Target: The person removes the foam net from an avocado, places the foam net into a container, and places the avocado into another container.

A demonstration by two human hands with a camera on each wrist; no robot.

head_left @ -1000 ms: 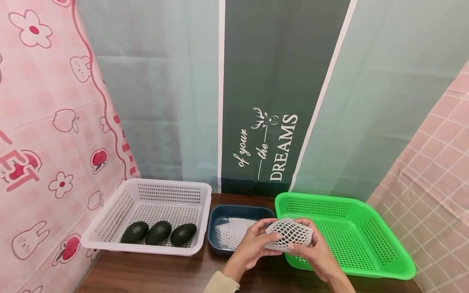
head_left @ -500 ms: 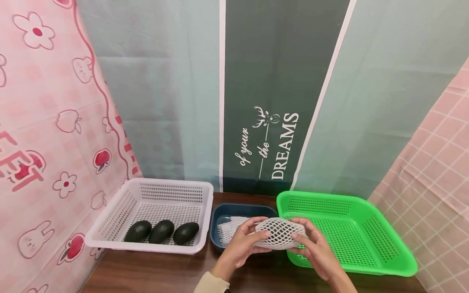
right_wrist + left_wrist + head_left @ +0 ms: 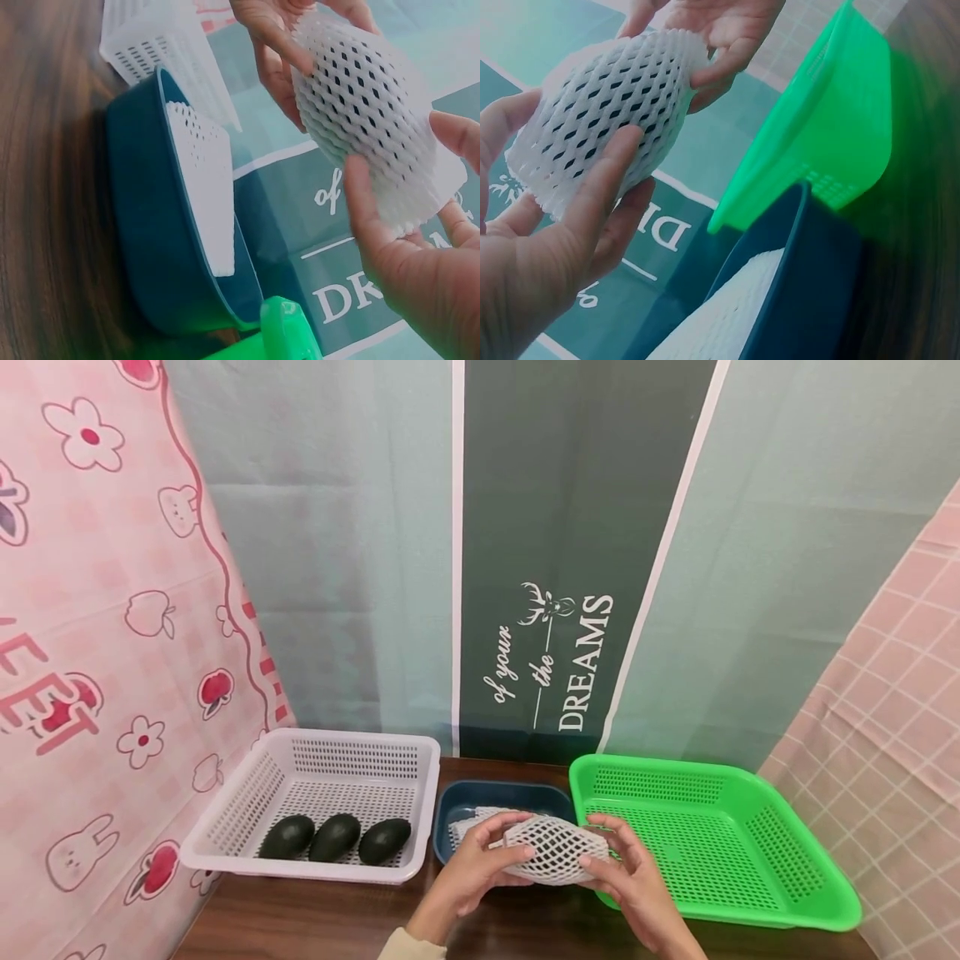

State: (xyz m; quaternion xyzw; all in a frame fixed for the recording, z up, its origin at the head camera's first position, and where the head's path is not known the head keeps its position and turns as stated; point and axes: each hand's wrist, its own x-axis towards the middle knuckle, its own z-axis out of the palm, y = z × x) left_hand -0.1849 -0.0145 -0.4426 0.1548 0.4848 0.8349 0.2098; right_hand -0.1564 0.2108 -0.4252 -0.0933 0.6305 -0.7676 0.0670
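Both hands hold up one avocado in a white foam net sleeve (image 3: 558, 853), whose dark skin shows through the mesh holes. My left hand (image 3: 474, 867) grips its left end, thumb on the near side and fingers behind. At the other end, my right hand (image 3: 632, 878) pinches the sleeve likewise. In the left wrist view the net (image 3: 630, 90) covers the fruit's whole visible side, and in the right wrist view its loose edge (image 3: 401, 210) gathers near the right fingers. The held fruit is above the front of a navy tub (image 3: 517, 792) containing more white foam nets (image 3: 467, 828).
At left a white perforated basket (image 3: 300, 867) holds three dark green avocados (image 3: 334, 837). To the right stands a green perforated basket (image 3: 795, 917). All rest on a brown wooden table (image 3: 300, 914), with printed curtains (image 3: 360, 568) behind and at the sides.
Both hands have shifted left with the netted avocado, which has gone from tilted to more level. The head view has drifted slightly. Baskets and tub stay put.
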